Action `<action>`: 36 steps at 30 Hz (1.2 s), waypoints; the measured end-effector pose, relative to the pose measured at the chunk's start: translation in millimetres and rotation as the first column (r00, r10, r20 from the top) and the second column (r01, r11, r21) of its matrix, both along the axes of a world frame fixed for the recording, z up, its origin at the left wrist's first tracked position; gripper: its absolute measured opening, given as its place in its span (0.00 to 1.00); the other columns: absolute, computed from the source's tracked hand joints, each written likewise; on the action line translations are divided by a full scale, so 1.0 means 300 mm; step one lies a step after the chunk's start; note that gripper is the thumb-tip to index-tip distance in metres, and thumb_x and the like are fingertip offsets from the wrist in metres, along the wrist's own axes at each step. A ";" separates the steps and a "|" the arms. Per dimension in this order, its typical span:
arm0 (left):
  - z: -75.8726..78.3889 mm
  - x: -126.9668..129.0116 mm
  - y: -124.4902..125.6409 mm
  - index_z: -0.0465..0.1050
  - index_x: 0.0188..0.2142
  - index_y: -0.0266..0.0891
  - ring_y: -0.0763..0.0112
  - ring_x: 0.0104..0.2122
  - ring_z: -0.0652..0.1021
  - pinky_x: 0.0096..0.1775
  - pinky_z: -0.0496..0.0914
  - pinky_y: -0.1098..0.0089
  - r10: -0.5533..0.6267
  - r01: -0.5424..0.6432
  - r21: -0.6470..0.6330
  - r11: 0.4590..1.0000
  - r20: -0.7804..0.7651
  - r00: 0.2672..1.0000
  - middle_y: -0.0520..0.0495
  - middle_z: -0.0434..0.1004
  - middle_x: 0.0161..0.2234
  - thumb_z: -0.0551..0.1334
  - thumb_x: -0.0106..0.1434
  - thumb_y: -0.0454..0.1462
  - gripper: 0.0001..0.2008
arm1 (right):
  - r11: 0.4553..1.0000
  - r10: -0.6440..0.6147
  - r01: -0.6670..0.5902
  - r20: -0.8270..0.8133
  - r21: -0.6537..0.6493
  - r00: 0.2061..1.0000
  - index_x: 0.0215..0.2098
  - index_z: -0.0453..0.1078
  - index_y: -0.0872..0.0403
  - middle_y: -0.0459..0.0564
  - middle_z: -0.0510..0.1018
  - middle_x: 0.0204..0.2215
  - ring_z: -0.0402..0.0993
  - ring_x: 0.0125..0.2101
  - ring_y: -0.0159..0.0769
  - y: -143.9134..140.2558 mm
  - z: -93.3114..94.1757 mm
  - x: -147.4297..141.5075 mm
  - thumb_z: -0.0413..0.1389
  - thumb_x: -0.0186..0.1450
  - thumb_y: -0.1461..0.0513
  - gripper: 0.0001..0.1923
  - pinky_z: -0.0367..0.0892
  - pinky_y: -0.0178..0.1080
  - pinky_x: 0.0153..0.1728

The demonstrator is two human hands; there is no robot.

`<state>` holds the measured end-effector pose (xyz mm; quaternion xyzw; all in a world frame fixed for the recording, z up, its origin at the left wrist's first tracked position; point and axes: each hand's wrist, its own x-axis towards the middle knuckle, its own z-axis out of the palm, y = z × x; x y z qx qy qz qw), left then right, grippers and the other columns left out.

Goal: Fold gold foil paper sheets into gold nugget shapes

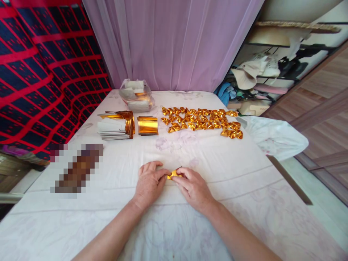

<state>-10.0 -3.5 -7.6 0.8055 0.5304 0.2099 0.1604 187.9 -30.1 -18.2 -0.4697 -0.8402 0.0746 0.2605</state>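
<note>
Both hands meet over the middle of the cloth-covered surface, around one small piece of gold foil paper (174, 174). My left hand (150, 183) pinches its left end between thumb and forefinger, the other fingers curled. On the other side, my right hand (194, 186) grips the right end, its thumb and fingertips pressed on the foil. The paper looks partly folded; the fingers cover much of it. Farther back lie rows of folded gold foil pieces (201, 119). To their left sit a short stack of gold sheets (148, 125) and a larger fanned stack of foil-and-white paper (115, 127).
A clear plastic bag (136, 96) of more paper stands at the back left. A blurred-out item (78, 168) lies at the left. Purple curtain (174, 43) hangs behind the far edge; shelves with a cap (244, 74) and shoes stand at the right.
</note>
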 end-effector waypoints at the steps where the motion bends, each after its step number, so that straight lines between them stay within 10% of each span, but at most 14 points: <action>1: -0.001 0.000 0.001 0.80 0.40 0.51 0.60 0.49 0.70 0.50 0.62 0.54 0.000 0.000 0.000 1.000 -0.003 1.000 0.47 0.72 0.47 0.60 0.63 0.32 0.13 | 0.999 0.025 -0.026 0.034 0.021 0.999 0.47 0.74 0.48 0.52 0.74 0.44 0.72 0.41 0.38 -0.003 0.002 0.007 0.54 0.66 0.67 0.14 0.68 0.40 0.40; 9: 0.012 0.008 0.009 0.80 0.39 0.53 0.59 0.50 0.70 0.51 0.61 0.53 0.016 -0.016 -0.015 1.000 -0.011 1.000 0.48 0.72 0.46 0.59 0.62 0.32 0.14 | 0.961 0.238 -0.268 0.284 0.072 0.929 0.48 0.73 0.53 0.54 0.75 0.48 0.71 0.43 0.40 0.013 0.038 0.084 0.56 0.67 0.62 0.12 0.71 0.43 0.43; 26: 0.029 0.028 0.026 0.81 0.34 0.50 0.60 0.48 0.72 0.51 0.61 0.54 0.105 -0.106 -0.053 0.993 -0.023 0.994 0.49 0.74 0.43 0.60 0.58 0.33 0.12 | 0.946 0.236 -0.268 0.181 0.184 0.955 0.45 0.74 0.51 0.53 0.76 0.45 0.71 0.42 0.38 0.016 0.022 0.084 0.56 0.66 0.61 0.10 0.68 0.41 0.42; 36: -0.002 0.009 0.015 0.80 0.35 0.51 0.60 0.47 0.73 0.50 0.64 0.54 0.070 -0.070 0.004 0.998 -0.006 0.998 0.49 0.74 0.44 0.56 0.60 0.29 0.17 | 0.986 0.155 -0.160 0.097 0.040 0.983 0.48 0.72 0.48 0.50 0.75 0.50 0.65 0.53 0.43 -0.010 0.034 0.076 0.56 0.66 0.61 0.12 0.62 0.47 0.51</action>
